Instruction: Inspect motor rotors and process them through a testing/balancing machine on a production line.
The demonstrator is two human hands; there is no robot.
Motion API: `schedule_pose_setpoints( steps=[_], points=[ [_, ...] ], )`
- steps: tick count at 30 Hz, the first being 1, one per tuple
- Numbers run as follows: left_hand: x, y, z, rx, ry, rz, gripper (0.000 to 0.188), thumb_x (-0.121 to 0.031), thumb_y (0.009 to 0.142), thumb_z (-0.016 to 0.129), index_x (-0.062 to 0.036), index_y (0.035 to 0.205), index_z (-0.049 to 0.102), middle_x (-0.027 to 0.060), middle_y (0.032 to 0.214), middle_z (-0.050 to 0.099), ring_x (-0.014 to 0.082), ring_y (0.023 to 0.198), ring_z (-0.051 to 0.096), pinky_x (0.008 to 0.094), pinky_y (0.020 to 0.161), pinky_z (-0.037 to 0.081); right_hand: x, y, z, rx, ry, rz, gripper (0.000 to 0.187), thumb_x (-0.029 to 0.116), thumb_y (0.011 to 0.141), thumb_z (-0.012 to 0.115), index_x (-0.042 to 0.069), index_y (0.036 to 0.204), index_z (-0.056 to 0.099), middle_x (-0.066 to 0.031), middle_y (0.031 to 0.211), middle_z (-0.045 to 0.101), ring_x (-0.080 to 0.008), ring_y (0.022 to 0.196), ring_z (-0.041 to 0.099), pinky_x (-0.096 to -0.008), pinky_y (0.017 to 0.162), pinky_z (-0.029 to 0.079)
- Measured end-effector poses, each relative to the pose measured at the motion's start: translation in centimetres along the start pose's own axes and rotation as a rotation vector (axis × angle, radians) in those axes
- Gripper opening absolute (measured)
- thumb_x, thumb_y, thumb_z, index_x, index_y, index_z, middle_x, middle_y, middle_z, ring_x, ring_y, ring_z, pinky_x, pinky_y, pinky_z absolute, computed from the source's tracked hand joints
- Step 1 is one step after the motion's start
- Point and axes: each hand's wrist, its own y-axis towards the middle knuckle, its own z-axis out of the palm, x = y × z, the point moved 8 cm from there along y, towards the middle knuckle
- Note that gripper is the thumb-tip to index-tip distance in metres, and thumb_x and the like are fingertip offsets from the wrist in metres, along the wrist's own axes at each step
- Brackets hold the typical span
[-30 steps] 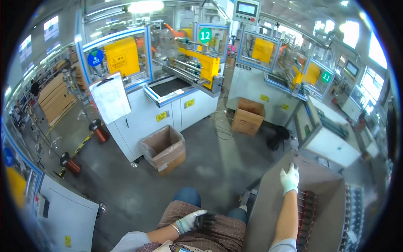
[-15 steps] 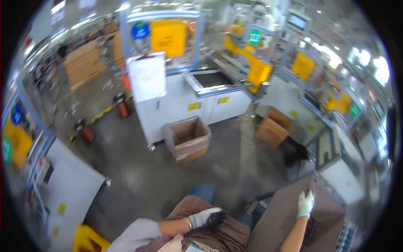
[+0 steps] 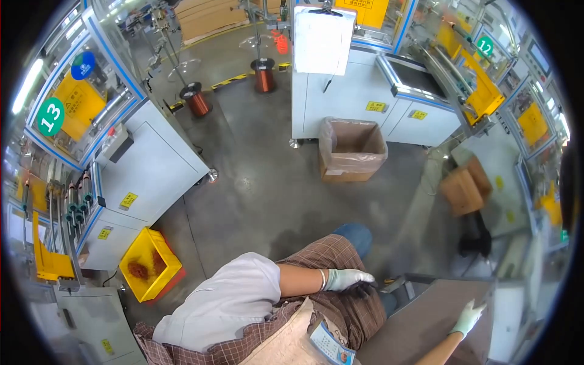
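My left hand (image 3: pixel 348 280), in a white glove with dark fingertips, lies on the brown checked cloth (image 3: pixel 340 252) over my thigh. Its fingers reach forward along the leg, partly hidden, and nothing shows in them. On the right, my right hand (image 3: pixel 468 318), in a pale glove, is over the brown tabletop (image 3: pixel 420 319) near its right edge. Its fingers stretch out with no object in them; whether it touches the surface I cannot tell. A printed card (image 3: pixel 331 345) in a clear sleeve hangs at my chest.
A lined cardboard box (image 3: pixel 353 170) stands before a white machine cabinet (image 3: pixel 334 103); another carton (image 3: pixel 462 191) is to its right. At left, a yellow bin (image 3: pixel 149 277) sits beside another cabinet (image 3: pixel 146 164). Two copper wire spools (image 3: pixel 198 103) stand on the floor behind.
My view has swung left, so the surroundings shift right and the yellow bin shows more fully. My right hand is now lower in view over the tabletop. My left hand stays on my thigh.
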Motion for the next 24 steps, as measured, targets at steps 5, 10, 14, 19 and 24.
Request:
schedule_pose_setpoints(
  steps=[5, 10, 14, 19, 24],
  points=[
    [-0.2, -0.4, 0.4, -0.006, 0.038, 0.050, 0.041, -0.029, 0.099, 0.047, 0.0039, 0.122, 0.057, 0.0124, 0.102, 0.067, 0.0214, 0.084, 0.065, 0.0342, 0.079, 0.051, -0.5, 0.3, 1.4, 0.149, -0.161, 0.117, 0.065, 0.034, 0.094, 0.050, 0.001, 0.146, 0.029, -0.0322, 0.132, 0.048, -0.0441, 0.120, 0.050, -0.0467, 0.101, 0.041],
    [-0.7, -1.0, 0.7, -0.007, 0.088, 0.087, 0.041, -0.027, 0.099, 0.046, 0.0051, 0.121, 0.057, 0.0131, 0.103, 0.067, 0.0221, 0.085, 0.064, 0.0344, 0.082, 0.050, -2.0, 0.6, 1.7, 0.137, -0.052, 0.086, 0.064, 0.035, 0.096, 0.049, 0.000, 0.146, 0.030, -0.0311, 0.136, 0.047, -0.0430, 0.124, 0.048, -0.0450, 0.104, 0.039],
    [-1.3, -1.3, 1.1, -0.039, 0.136, 0.092, 0.040, -0.026, 0.098, 0.047, 0.0060, 0.120, 0.058, 0.0133, 0.102, 0.067, 0.0219, 0.087, 0.064, 0.0344, 0.083, 0.050, -2.8, 0.8, 1.8, 0.092, 0.164, -0.016, 0.060, 0.033, 0.098, 0.047, -0.001, 0.145, 0.032, -0.0285, 0.141, 0.043, -0.0404, 0.130, 0.044, -0.0416, 0.107, 0.036],
    [-0.8, -0.9, 0.5, -0.078, 0.143, 0.066, 0.040, -0.026, 0.098, 0.048, 0.0058, 0.119, 0.059, 0.0136, 0.103, 0.067, 0.0215, 0.088, 0.063, 0.0345, 0.084, 0.049, -3.8, 1.0, 2.2, 0.111, 0.200, 0.020, 0.057, 0.031, 0.099, 0.046, -0.002, 0.144, 0.034, -0.0257, 0.145, 0.041, -0.0374, 0.133, 0.042, -0.0392, 0.109, 0.034],
    [0.2, 0.4, -0.4, -0.036, 0.093, 0.071, 0.038, -0.027, 0.098, 0.050, 0.0044, 0.118, 0.059, 0.0126, 0.102, 0.067, 0.0201, 0.085, 0.064, 0.0327, 0.079, 0.052, -3.9, 0.9, 2.3, 0.123, 0.215, 0.011, 0.056, 0.030, 0.099, 0.046, -0.003, 0.143, 0.035, -0.0250, 0.144, 0.041, -0.0367, 0.132, 0.043, -0.0392, 0.108, 0.034]
  ],
)
